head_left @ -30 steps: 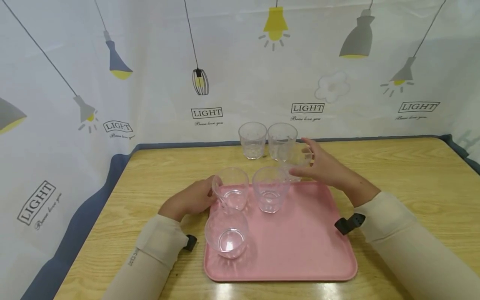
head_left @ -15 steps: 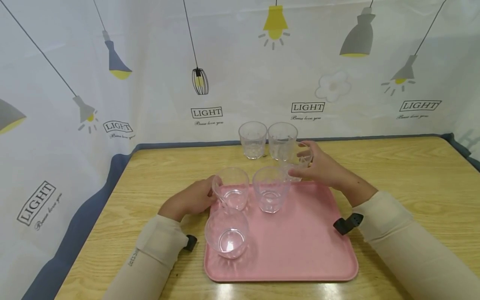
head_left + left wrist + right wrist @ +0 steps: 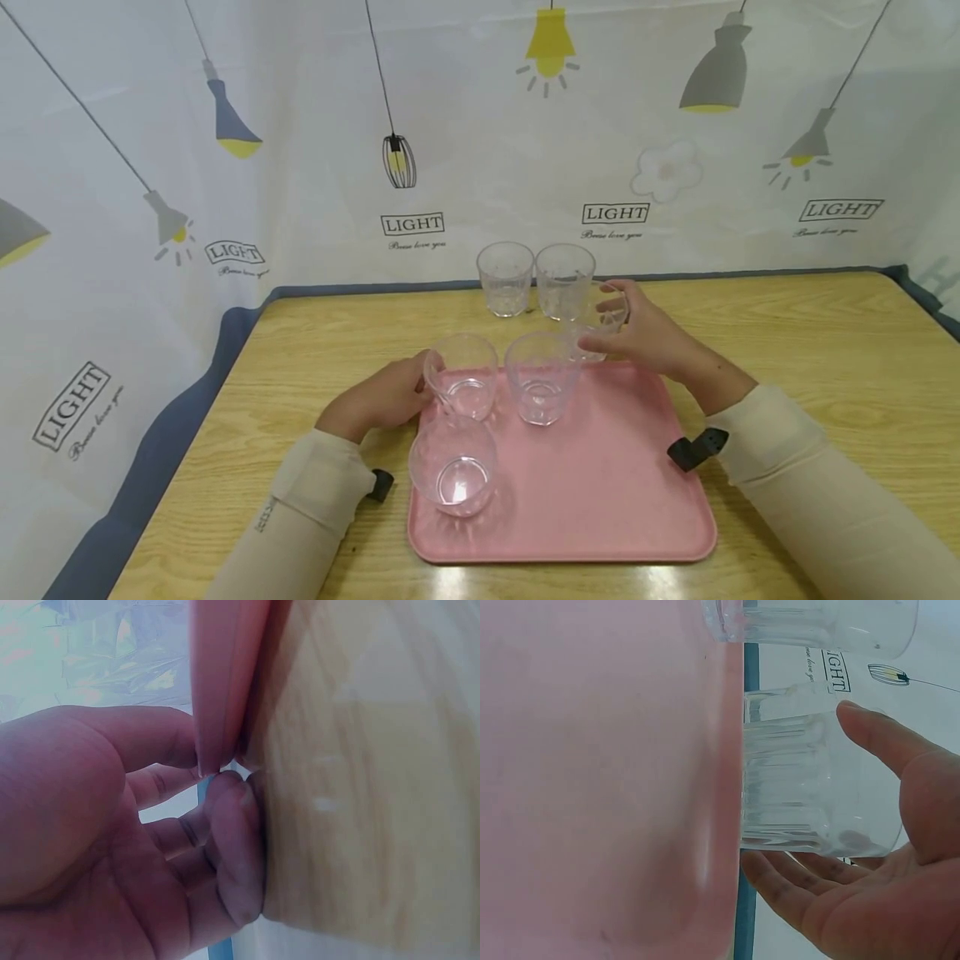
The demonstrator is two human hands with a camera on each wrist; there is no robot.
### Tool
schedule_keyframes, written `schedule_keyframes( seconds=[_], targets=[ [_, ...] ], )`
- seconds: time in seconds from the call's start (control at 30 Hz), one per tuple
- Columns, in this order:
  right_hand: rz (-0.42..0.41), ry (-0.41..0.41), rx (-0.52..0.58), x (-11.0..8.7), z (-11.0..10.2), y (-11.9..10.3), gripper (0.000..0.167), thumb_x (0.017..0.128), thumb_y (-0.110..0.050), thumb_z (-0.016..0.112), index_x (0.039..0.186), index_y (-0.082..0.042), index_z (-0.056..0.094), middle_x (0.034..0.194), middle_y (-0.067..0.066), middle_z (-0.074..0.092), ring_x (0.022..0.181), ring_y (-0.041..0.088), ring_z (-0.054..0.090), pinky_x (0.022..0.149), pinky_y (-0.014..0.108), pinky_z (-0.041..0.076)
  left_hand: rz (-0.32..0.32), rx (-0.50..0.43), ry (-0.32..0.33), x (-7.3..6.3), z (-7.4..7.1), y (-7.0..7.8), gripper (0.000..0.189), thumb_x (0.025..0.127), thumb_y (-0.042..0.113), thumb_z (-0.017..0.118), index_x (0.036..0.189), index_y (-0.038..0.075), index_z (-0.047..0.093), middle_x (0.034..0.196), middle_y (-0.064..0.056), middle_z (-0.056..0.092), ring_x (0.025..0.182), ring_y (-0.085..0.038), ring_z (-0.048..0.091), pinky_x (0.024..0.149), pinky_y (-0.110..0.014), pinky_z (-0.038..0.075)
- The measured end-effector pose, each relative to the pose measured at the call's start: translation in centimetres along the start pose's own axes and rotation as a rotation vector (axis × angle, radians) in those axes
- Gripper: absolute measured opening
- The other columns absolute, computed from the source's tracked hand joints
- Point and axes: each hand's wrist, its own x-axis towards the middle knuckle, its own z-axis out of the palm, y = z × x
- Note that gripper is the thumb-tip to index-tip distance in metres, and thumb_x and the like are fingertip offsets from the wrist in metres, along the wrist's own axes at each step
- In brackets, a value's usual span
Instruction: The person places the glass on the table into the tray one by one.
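In the head view, my right hand [image 3: 648, 335] grips a clear plastic cup [image 3: 592, 321] just behind the tray. The right wrist view shows the thumb on one side of this cup [image 3: 795, 784] and the fingers on the other. At the left rim of a pink tray [image 3: 600, 467], my left hand [image 3: 392, 392] holds the edge, thumb against the rim and fingers curled below, as the left wrist view shows. On the tray stand three clear cups: one front left [image 3: 453, 471], one back left [image 3: 468, 379], one back middle [image 3: 542, 383].
Two more clear cups [image 3: 506, 279] [image 3: 566, 275] stand side by side near the back edge of the wooden table [image 3: 337, 333]. Behind it hangs a white curtain [image 3: 480, 125] printed with lamps. The held cup is close to the right one of that pair.
My right fingers have come in round the cup behind the tray, which has shifted very slightly to the right. The left hand, tray and other cups have stayed put.
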Motion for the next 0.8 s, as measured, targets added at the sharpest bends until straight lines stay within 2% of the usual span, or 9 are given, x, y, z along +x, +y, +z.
schedule_keyframes(
  seconds=[0.3,0.57,0.8],
  targets=[
    [0.002,0.041,0.012,-0.3,-0.1,-0.1,0.104,0.083,-0.040,0.080,0.157,-0.011,0.013,0.150,0.021,0.041,0.129,0.040,0.050,0.102,0.054,0.045,-0.007,0.000,0.001,-0.1,0.0,0.0,0.022,0.101,0.018,0.055,0.122,0.013,0.053,0.116,-0.008,0.064,0.106,-0.022,0.057,0.100,-0.045,0.047],
    [0.016,0.107,0.016,-1.7,-0.6,-0.3,0.104,0.083,-0.042,0.080,0.157,-0.015,0.012,0.150,0.020,0.040,0.131,0.040,0.047,0.103,0.057,0.044,-0.006,0.005,0.003,-0.1,-0.1,0.2,0.021,0.101,0.019,0.055,0.121,0.013,0.053,0.116,-0.008,0.064,0.107,-0.022,0.058,0.099,-0.046,0.048],
    [0.005,0.125,0.021,-2.7,-0.9,-0.5,0.106,0.084,-0.042,0.079,0.159,-0.018,0.008,0.153,0.019,0.039,0.132,0.039,0.046,0.101,0.056,0.045,-0.004,0.003,0.011,-0.1,0.0,0.2,0.024,0.100,0.019,0.056,0.123,0.012,0.054,0.122,-0.010,0.064,0.116,-0.026,0.059,0.104,-0.049,0.046]
  ],
)
